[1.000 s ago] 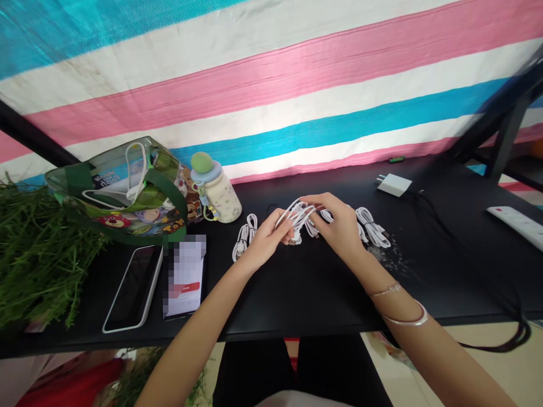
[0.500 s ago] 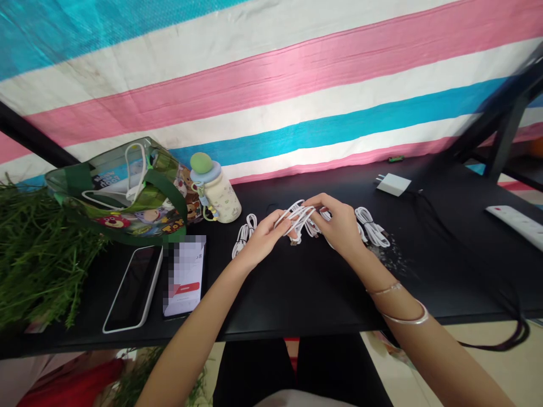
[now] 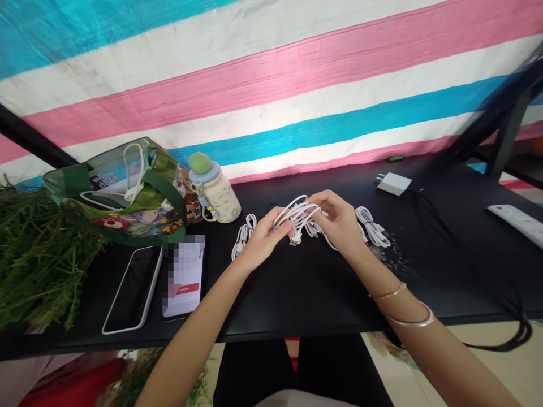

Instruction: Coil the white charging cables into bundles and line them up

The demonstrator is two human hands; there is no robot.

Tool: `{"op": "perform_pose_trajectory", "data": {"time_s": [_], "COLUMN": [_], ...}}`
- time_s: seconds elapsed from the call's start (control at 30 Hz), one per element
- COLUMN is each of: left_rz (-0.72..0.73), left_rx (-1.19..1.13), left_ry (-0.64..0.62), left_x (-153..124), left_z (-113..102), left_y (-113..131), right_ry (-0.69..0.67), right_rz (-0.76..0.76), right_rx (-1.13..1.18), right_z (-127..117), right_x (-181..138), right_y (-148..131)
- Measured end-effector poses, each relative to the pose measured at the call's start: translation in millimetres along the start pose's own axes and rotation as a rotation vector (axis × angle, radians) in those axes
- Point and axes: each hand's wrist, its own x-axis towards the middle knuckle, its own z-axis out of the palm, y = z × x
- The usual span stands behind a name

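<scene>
Both my hands hold one white cable (image 3: 297,213) looped into a bundle just above the black table (image 3: 305,282). My left hand (image 3: 265,240) pinches the loops at their left end. My right hand (image 3: 337,223) grips the right end, fingers curled around the strands. A bundled white cable (image 3: 244,233) lies on the table left of my left hand. Another bundled white cable (image 3: 373,226) lies just right of my right hand.
A clear printed bag (image 3: 123,195) and a small cream bottle (image 3: 214,189) stand at the back left, beside green grass-like stalks (image 3: 34,249). Two phones (image 3: 133,285) lie near the front edge. A white charger plug (image 3: 393,183) and a white power strip (image 3: 517,221) lie at the right.
The looped cable has been lifted slightly and shifted a little, with both hands still on it. Nothing else on the table has moved.
</scene>
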Motion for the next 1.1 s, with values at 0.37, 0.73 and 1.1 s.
{"op": "perform_pose_trajectory", "data": {"time_s": [0.37,0.73,1.1], "left_rz": [-0.041,-0.053,-0.098], "left_rx": [0.029,0.045,-0.022], "left_ry": [-0.075,-0.144,-0.108], "left_x": [0,-2,-1], "left_z": [-1,5,5], "left_y": [-5,-3,-4], "right_ry": [-0.145,-0.04,-0.166], "right_rz": [0.011,-0.145,-0.019], "right_rx": [-0.14,-0.463,-0.229], "right_z": [1,4,0], "right_x": [0,-6,-5], "right_y": [6,10,4]}}
